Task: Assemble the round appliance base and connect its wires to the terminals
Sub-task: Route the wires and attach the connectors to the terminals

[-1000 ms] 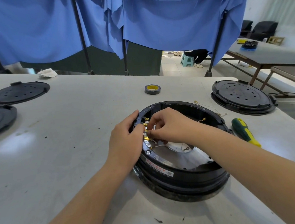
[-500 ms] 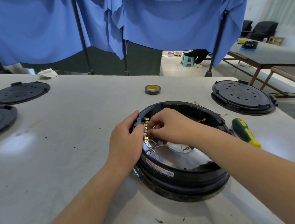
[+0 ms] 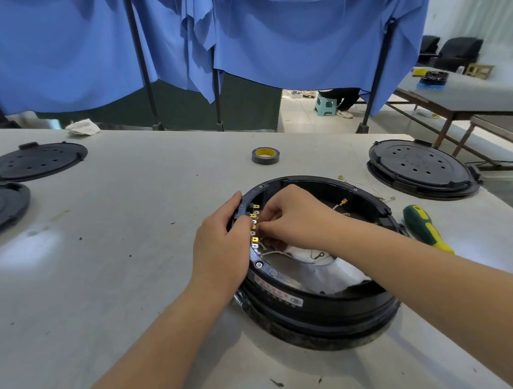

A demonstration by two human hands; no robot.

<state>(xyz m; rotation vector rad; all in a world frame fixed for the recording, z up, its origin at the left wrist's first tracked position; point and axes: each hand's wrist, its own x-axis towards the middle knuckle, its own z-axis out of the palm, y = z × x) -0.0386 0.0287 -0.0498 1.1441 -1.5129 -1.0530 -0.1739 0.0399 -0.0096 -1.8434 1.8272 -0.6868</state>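
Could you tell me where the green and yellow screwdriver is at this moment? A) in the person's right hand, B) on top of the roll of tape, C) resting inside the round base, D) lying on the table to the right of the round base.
D: the screwdriver lies flat on the table just right of the round base, while both hands work at the terminals on its left rim.

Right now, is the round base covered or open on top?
Open. The round base has no cover on: inside, the terminals, loose wires and the right hand are in plain view.
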